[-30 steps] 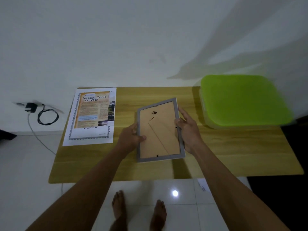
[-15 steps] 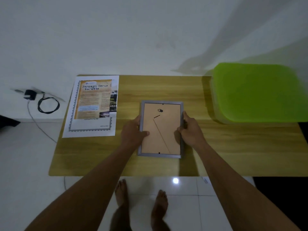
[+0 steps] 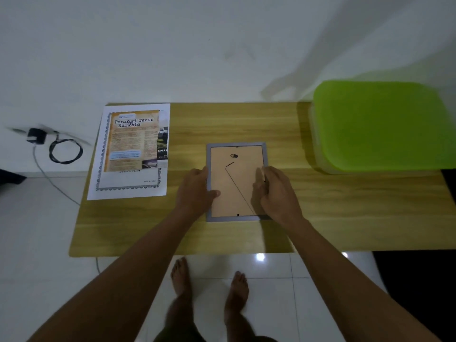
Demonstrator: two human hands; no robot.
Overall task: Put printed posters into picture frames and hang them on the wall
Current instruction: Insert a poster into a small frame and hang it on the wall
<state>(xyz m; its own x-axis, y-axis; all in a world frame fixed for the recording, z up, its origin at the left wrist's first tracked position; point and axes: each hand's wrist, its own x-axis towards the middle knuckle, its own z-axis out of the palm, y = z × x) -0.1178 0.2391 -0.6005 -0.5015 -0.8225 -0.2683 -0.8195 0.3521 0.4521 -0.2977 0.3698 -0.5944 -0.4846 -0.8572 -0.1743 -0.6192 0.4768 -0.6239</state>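
Grey-rimmed picture frame [image 3: 234,188] lies flat and back-up on the wooden worktop [image 3: 345,213]. The left grip [image 3: 195,191] clasps its left edge, thumb over the tan backing. The right grip [image 3: 276,191] sits curled at the right edge, too blurred to tell whether it holds anything. The poster [image 3: 130,149] lies well to the left.

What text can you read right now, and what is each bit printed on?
"Perangi Terus Narkoba": headline on the orange poster.
"SMAR": cut-off letters on the dark sheet peeking out beneath its right edge.
Poster body text and the small print on the white bordered sheet: too blurred to read.
No text on the back of the picture frame.
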